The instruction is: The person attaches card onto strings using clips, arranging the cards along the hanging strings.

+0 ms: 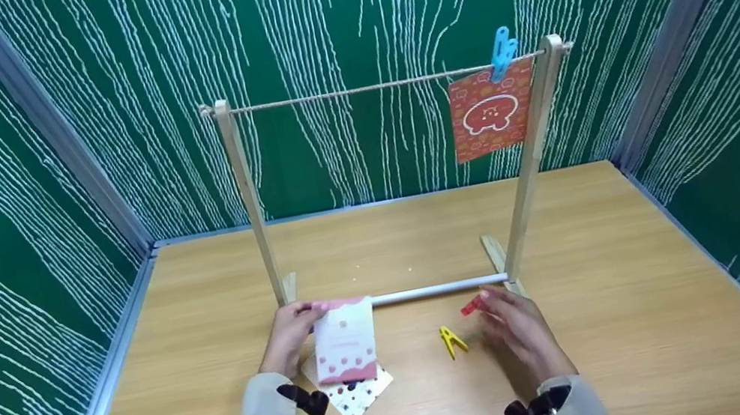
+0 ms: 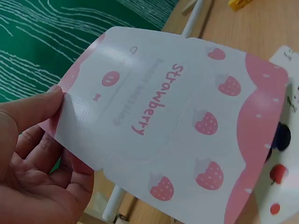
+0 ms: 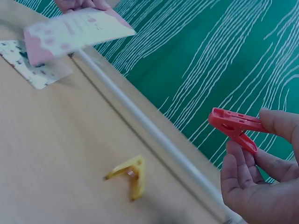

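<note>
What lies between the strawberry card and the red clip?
The yellow clip lies on the table, nearer the red clip than the strawberry card; the white bar runs farther back. The head view shows this.

The strawberry card (image 2: 154, 116) is smooth, glossy paper; the red clip (image 3: 236, 122) and yellow clip (image 3: 137, 171) are plastic; the counter (image 1: 647, 311) shows wood grain.

Red clip (image 3: 239, 122), pnk/wht card (image 2: 166, 123) – strawb. print
</note>
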### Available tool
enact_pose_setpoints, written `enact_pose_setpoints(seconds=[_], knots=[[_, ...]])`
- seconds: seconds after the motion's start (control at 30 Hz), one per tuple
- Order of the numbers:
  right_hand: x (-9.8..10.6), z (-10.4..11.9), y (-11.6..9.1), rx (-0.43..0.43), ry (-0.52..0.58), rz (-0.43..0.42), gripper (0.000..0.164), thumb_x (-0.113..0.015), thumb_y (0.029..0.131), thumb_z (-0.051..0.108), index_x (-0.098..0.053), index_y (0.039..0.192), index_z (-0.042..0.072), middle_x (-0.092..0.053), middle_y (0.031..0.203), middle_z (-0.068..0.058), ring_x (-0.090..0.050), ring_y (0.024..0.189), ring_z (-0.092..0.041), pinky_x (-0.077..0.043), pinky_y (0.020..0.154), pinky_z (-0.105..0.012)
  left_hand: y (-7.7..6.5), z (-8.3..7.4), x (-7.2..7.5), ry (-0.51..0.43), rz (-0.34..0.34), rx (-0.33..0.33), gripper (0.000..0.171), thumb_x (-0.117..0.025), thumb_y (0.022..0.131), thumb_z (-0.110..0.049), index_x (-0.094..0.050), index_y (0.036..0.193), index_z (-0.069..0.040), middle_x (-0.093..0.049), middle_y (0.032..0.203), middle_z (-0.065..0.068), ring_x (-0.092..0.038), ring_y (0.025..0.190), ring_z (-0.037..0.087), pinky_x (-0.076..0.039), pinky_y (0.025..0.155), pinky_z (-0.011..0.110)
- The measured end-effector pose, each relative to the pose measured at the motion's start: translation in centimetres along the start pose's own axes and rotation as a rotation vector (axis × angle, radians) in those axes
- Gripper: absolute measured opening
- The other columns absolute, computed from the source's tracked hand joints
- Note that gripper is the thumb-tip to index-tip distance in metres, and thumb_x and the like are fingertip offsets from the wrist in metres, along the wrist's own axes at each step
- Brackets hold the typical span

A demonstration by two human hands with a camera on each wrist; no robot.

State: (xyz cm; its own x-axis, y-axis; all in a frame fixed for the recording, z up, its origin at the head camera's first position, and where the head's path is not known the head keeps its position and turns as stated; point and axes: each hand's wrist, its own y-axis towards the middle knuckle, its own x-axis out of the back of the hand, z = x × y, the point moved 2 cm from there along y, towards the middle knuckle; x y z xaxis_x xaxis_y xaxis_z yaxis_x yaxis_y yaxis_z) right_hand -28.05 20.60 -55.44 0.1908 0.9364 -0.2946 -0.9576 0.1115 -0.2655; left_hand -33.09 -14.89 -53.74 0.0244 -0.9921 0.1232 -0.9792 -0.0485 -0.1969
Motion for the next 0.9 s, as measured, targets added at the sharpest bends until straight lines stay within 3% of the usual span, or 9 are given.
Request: enact_pose_setpoints(seconds=[0.2, 0.3, 0.43, 0.53, 0.7, 0.9], knots=[[-1.4, 3.1, 0.0, 0.06, 0.014, 0.046, 0.052, -0.059, 0.095, 0.011, -0.039, 0.137, -0.011, -0.065, 0.099, 0.0, -0.064, 0.095, -0.009, -0.049, 0.096, -0.024, 0.1, -2.5, -1.7, -0.039, 0.028, -0.028, 0.018, -0.063, 0.092, -0.012, -0.065, 0.103, 0.001, -0.068, 0.099, 0.01, -0.063, 0.09, 0.02, -0.05, 0.09, 0.038], [-2.0, 4.7, 0.0, 0.072, -0.018, 0.08, 0.054, -0.059, 0.095, 0.012, -0.038, 0.14, -0.009, -0.059, 0.118, -0.009, -0.062, 0.101, -0.009, -0.047, 0.098, -0.022, 0.0, -4.1, -2.5, -0.003, 0.029, -0.039, 0.022, -0.063, 0.092, -0.016, -0.065, 0.109, -0.002, -0.068, 0.105, 0.012, -0.063, 0.098, 0.022, -0.05, 0.094, 0.038], [-2.7, 6.9, 0.0, 0.044, -0.085, 0.099, 0.059, -0.061, 0.094, 0.019, -0.036, 0.144, 0.0, -0.042, 0.142, -0.015, -0.051, 0.124, -0.017, -0.039, 0.108, -0.028, 0.0, -6.2, -3.5, 0.029, 0.005, -0.071, 0.028, -0.063, 0.093, -0.021, -0.064, 0.116, -0.005, -0.066, 0.117, 0.013, -0.06, 0.112, 0.026, -0.046, 0.101, 0.04], [-3.2, 8.5, 0.0, 0.037, -0.097, 0.105, 0.061, -0.063, 0.093, 0.02, -0.035, 0.146, 0.004, -0.038, 0.146, -0.014, -0.042, 0.134, -0.023, -0.034, 0.113, -0.031, 0.1, -7.7, -4.2, 0.023, -0.012, -0.1, 0.027, -0.062, 0.093, -0.02, -0.064, 0.116, -0.006, -0.065, 0.12, 0.013, -0.058, 0.116, 0.027, -0.044, 0.103, 0.04], [-3.9, 11.0, -0.1, 0.121, -0.117, 0.149, 0.058, -0.061, 0.093, 0.013, -0.036, 0.144, 0.0, -0.041, 0.143, -0.015, -0.049, 0.127, -0.019, -0.035, 0.112, -0.028, 0.2, -10.2, -5.4, 0.021, -0.029, -0.16, 0.024, -0.062, 0.094, -0.02, -0.066, 0.114, -0.007, -0.066, 0.117, 0.011, -0.059, 0.113, 0.023, -0.046, 0.101, 0.036], [-4.7, 13.5, -0.5, 0.246, -0.211, 0.166, 0.055, -0.063, 0.093, 0.015, -0.043, 0.141, -0.002, -0.059, 0.116, -0.001, -0.058, 0.107, -0.006, -0.043, 0.103, -0.022, 0.1, -13.0, -6.6, 0.017, -0.025, -0.281, 0.022, -0.062, 0.094, -0.016, -0.069, 0.111, -0.005, -0.069, 0.106, 0.011, -0.061, 0.097, 0.017, -0.049, 0.085, 0.027]])
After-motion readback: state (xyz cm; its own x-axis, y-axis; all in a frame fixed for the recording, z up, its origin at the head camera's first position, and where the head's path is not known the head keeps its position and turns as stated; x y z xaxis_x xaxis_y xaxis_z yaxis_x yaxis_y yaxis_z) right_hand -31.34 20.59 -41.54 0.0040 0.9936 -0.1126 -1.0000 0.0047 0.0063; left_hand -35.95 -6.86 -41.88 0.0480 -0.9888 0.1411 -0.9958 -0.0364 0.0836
